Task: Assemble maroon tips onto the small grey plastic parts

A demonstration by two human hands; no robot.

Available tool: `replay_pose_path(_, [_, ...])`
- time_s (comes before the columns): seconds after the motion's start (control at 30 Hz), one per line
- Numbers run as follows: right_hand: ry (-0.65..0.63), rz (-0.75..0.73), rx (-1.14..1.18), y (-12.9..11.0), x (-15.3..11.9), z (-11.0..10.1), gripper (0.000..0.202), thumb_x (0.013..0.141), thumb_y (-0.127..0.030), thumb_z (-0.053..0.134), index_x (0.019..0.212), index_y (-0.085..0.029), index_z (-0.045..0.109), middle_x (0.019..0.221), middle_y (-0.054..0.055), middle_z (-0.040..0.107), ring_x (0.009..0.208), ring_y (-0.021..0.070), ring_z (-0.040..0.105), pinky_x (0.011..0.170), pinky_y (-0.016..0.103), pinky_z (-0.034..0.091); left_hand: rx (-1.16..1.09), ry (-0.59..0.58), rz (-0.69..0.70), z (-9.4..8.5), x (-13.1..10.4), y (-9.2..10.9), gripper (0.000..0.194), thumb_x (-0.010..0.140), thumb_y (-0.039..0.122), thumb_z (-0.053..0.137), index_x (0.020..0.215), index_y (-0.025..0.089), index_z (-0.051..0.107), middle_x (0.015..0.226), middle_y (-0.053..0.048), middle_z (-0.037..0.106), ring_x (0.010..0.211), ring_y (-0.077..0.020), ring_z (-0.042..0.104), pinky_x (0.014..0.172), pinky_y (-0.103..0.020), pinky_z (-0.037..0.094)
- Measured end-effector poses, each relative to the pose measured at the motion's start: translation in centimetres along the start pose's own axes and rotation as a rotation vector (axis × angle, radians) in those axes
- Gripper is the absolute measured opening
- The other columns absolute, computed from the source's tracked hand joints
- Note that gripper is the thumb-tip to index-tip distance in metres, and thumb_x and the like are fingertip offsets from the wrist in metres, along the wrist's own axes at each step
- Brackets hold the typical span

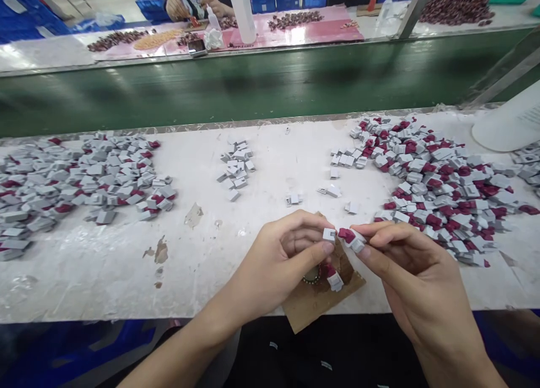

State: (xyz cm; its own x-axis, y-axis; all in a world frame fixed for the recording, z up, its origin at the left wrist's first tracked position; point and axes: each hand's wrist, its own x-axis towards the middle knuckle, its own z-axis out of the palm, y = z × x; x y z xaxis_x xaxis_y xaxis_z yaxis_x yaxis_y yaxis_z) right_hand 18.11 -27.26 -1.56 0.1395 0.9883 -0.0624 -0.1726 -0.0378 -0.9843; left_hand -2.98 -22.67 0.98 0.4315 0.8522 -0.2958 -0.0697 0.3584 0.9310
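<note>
My left hand (284, 258) pinches a small grey piece (329, 235) between thumb and fingertips. Close to its right, my right hand (415, 275) grips a grey and dark red part (351, 239), red end facing the grey piece. Whether the two pieces touch is hard to tell. Below them a brown cardboard sheet (310, 306) lies at the table's front edge, bearing another grey and red part (334, 278) and a round cap (312, 274), partly hidden by my left hand. A few loose grey pieces (294, 199) lie beyond my hands.
Piles of grey and red parts lie at the left (84, 177) and right (447, 191), with a smaller grey pile (237, 166) between. A white bottle (510, 118) stands back right. Across a green divider (253, 87), people's hands work near another white bottle (242, 14).
</note>
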Motion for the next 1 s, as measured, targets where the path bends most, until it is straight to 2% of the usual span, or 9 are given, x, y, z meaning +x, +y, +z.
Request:
replay_pose_path(0.17, [-0.069,-0.027,-0.072,-0.2,0.1,0.1,0.010,0.100,-0.025,0.088,0.099,-0.034,0.088,0.112,0.001,0.086,0.104,0.0188,0.083,0.088,0.023,0.071,-0.009,-0.020,0.029,0.1,0.0,0.4,0.011,0.103,0.021,0.082,0.114,0.019,0.079,0.107,-0.004,0.085,0.098,-0.0170,0.081,0.088,-0.025,0.067])
replay_pose_path(0.3, [-0.134,-0.049,-0.186,-0.9,0.3,0.4,0.012,0.098,-0.023,0.088,0.102,-0.034,0.092,0.104,0.004,0.087,0.098,0.0206,0.083,0.080,0.023,0.072,0.034,-0.052,0.061,0.0,-0.2,0.2,0.009,0.107,0.020,0.077,0.114,0.022,0.081,0.104,-0.003,0.083,0.092,-0.0167,0.082,0.085,-0.027,0.068])
replay_pose_path(0.47, [-0.183,-0.041,-0.204,-1.2,0.7,0.4,0.012,0.098,-0.023,0.086,0.101,-0.033,0.092,0.106,0.005,0.088,0.098,0.0229,0.084,0.076,0.026,0.073,0.184,-0.058,0.172,-0.3,-0.8,0.7,0.016,0.108,0.017,0.073,0.117,0.025,0.084,0.109,-0.002,0.079,0.095,-0.0174,0.082,0.088,-0.029,0.068])
replay_pose_path(0.57, [-0.251,-0.005,-0.207,-1.4,1.0,0.6,0.011,0.100,-0.025,0.085,0.102,-0.034,0.092,0.108,0.005,0.087,0.097,0.0230,0.085,0.071,0.026,0.072,0.296,-0.076,0.183,-0.5,-1.0,1.4,0.020,0.109,0.015,0.070,0.118,0.026,0.083,0.108,-0.001,0.080,0.096,-0.0171,0.082,0.089,-0.029,0.067])
replay_pose_path(0.63, [-0.288,-0.003,-0.231,-1.6,1.2,1.0,0.013,0.102,-0.026,0.083,0.102,-0.035,0.091,0.110,0.004,0.087,0.099,0.0226,0.084,0.074,0.027,0.071,0.359,-0.081,0.167,-0.8,-1.2,1.6,0.019,0.110,0.017,0.068,0.119,0.027,0.081,0.108,0.000,0.081,0.097,-0.0173,0.082,0.089,-0.029,0.066])
replay_pose_path(0.7, [-0.313,-0.032,-0.266,-1.9,1.4,1.5,0.014,0.103,-0.025,0.080,0.103,-0.036,0.090,0.114,0.003,0.086,0.107,0.0232,0.083,0.083,0.030,0.071,0.413,-0.059,0.160,-1.4,-1.3,1.7,0.015,0.110,0.022,0.069,0.119,0.028,0.080,0.111,-0.001,0.082,0.099,-0.0187,0.081,0.090,-0.031,0.065])
replay_pose_path(0.8, [-0.292,-0.136,-0.407,-2.5,2.8,1.8,0.014,0.103,-0.026,0.080,0.111,-0.033,0.087,0.119,0.004,0.085,0.109,0.0255,0.081,0.092,0.038,0.069,0.607,0.107,0.236,-3.1,-1.6,2.3,0.011,0.109,0.031,0.073,0.116,0.030,0.081,0.114,-0.001,0.083,0.102,-0.0209,0.078,0.089,-0.034,0.062])
replay_pose_path(0.9, [-0.115,-0.279,-0.678,-3.0,5.8,1.3,0.018,0.103,-0.025,0.075,0.118,-0.027,0.084,0.117,0.008,0.085,0.097,0.0270,0.079,0.085,0.043,0.067,0.837,0.460,0.365,-5.7,-1.7,3.7,0.011,0.104,0.034,0.078,0.113,0.030,0.082,0.113,-0.001,0.084,0.101,-0.0232,0.074,0.089,-0.037,0.058])
replay_pose_path(1.0, [0.013,-0.319,-1.010,-2.8,9.7,0.2,0.021,0.102,-0.023,0.067,0.116,-0.023,0.083,0.114,0.010,0.084,0.092,0.0294,0.078,0.083,0.046,0.064,0.958,0.846,0.275,-8.8,-1.4,5.3,0.015,0.100,0.037,0.078,0.109,0.026,0.081,0.114,-0.003,0.083,0.097,-0.0255,0.071,0.083,-0.038,0.056])
